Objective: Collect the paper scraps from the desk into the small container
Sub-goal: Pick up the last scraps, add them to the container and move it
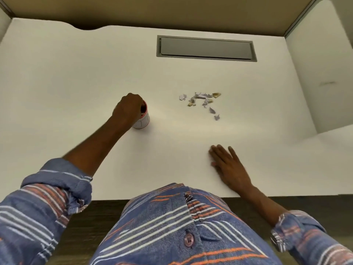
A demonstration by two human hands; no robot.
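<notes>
**Q:** so where's everything at right now?

**Me:** The cup (143,122) is left of centre in the frame, standing upright on the desk (76,73). My left hand (127,109) is right on top of it, fingers bunched and pointing down at the mouth. Honestly can't tell from this angle if they're pinching a scrap, gripping the rim, or holding nothing. My right hand (228,165) is lower right of centre, flat on the desk, fingers straight and spread, nothing in it. The scraps (202,101) are a loose little pile right of centre, well apart from the cup, below the grey hatch (206,48) in the upper middle.

**Q:** what's gonna bite you?

**Me:** Mostly the cup. It looks light and narrow, so if I drag my knuckles off sideways I'd guess it tips and dumps whatever's inside. The bits also look tiny and thin, pale on a white desk, so it's easy to miss one, and a fast swipe or a sleeve could scatter them. Carrying pinches across that gap means drops on the way too. Probably smarter to bring the cup over next to the pile.
</notes>
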